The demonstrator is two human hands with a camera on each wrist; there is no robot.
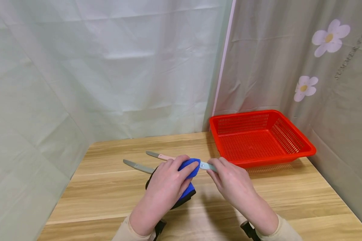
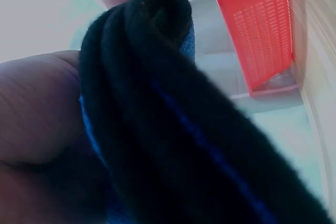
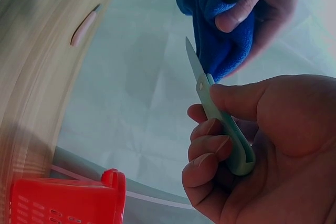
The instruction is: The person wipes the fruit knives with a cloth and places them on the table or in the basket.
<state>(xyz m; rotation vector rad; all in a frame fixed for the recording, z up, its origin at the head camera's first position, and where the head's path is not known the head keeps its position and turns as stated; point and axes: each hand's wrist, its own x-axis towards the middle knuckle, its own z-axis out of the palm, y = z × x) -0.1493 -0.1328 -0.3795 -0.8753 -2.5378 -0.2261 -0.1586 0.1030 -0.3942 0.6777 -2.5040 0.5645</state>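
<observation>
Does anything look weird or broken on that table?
Nothing looks spilled or broken that I can see. One thing stands out: the pink-handled folding knife and the grey-handled folding knife lie unfolded on the pale wooden table, beyond the left hand, blades bared, which seems a bit risky.

At lower right my right hand (image 3: 278,129) gripped a green knife (image 3: 215,108); at upper right my left hand (image 3: 270,6) held blue cloth (image 3: 219,32) beside its blade (image 3: 195,61).
</observation>
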